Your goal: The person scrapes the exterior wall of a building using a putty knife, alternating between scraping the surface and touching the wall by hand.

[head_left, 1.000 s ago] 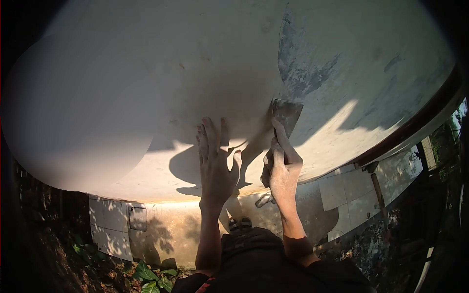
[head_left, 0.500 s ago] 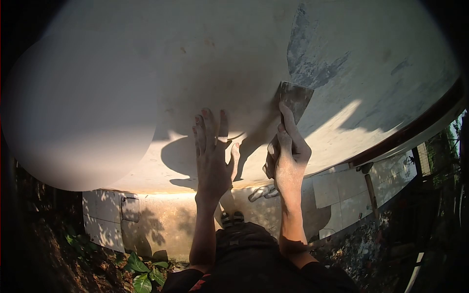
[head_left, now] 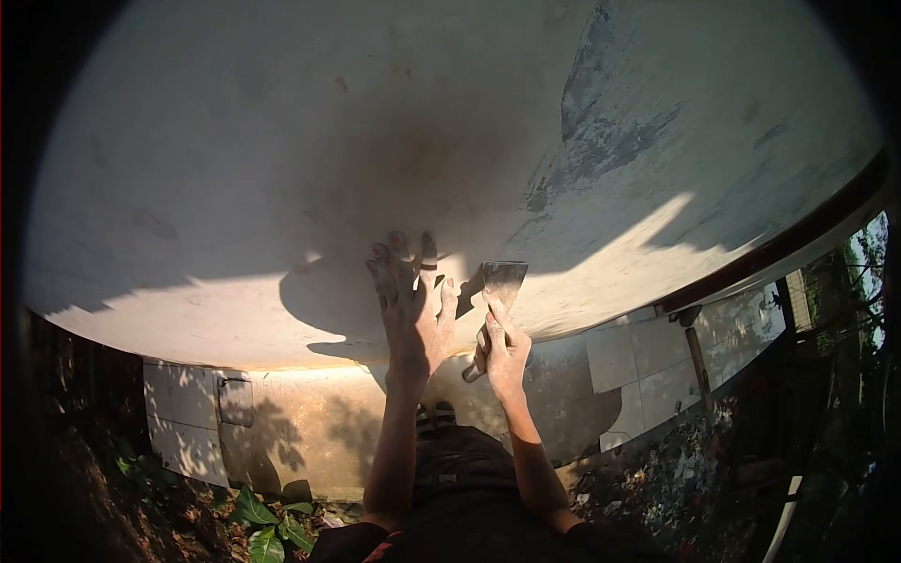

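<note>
My right hand [head_left: 507, 355] is wrapped round the handle of a scraper [head_left: 507, 278], one finger stretched along its broad metal blade. The blade points up toward the pale wall [head_left: 188, 206], and the handle's end shows below my fist. To the left, my left hand [head_left: 413, 314] is spread out at the lower part of the wall, fingers pointing up and nothing in them. Pale dust coats both hands. Above the scraper, a rough grey patch [head_left: 601, 131] breaks the pale surface.
A dark edge strip [head_left: 779, 249] borders the wall at right. Below lies a concrete floor [head_left: 310, 441] with white tiles [head_left: 183, 408] at left. Green leaves [head_left: 267, 525] grow at lower left, and rubble [head_left: 657, 488] lies at lower right. My feet [head_left: 436, 413] are below my hands.
My right hand has drawn the scraper down and left, away from the grey patch, which now reaches lower. The large pale blurred shape at left is gone. My left hand stays spread, slightly lower.
</note>
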`<state>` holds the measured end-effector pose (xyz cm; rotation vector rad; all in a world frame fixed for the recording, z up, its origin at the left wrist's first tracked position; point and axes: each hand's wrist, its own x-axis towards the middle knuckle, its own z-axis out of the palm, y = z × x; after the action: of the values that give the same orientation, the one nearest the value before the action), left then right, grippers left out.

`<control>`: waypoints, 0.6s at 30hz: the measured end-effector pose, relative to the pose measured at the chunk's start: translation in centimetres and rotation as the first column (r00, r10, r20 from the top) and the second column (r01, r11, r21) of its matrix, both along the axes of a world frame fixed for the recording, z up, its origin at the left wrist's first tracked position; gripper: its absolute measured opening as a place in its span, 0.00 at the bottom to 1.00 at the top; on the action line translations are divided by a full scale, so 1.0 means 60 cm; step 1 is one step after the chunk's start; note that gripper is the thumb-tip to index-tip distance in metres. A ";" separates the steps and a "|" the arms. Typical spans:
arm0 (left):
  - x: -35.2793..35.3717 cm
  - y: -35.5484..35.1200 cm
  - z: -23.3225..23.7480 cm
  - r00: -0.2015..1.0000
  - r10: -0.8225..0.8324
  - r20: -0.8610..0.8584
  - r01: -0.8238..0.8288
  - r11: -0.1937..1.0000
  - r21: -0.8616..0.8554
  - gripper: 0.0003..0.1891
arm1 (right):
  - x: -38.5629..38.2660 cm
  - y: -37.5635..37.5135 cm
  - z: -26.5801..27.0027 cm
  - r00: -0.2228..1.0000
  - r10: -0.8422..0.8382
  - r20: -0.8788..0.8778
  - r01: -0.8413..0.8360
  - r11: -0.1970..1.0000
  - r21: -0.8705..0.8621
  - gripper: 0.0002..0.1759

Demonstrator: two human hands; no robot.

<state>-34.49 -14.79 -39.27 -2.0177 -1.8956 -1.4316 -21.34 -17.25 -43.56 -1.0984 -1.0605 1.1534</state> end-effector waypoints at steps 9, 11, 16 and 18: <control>0.020 -0.020 0.028 0.998 0.037 -0.041 -0.044 0.979 -0.200 0.35 | 0.026 0.032 0.109 0.992 0.109 0.067 -0.115 0.989 0.098 0.17; 0.030 -0.029 0.016 0.998 0.019 0.056 -0.009 0.984 -0.178 0.35 | 0.033 0.043 0.141 0.986 0.129 0.107 -0.141 0.984 0.112 0.17; 0.040 -0.036 0.057 0.998 -0.026 0.062 0.037 0.982 -0.184 0.36 | 0.028 0.042 0.216 0.988 0.127 0.091 -0.129 0.991 0.023 0.15; 0.056 -0.033 0.070 0.999 0.037 0.004 -0.036 0.989 -0.146 0.39 | 0.028 0.054 0.222 0.983 0.163 0.082 -0.169 0.983 0.068 0.17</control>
<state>-31.13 -16.76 -35.06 -2.0281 -2.0855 -1.3303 -19.67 -14.00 -30.22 -1.0165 -1.2645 1.2006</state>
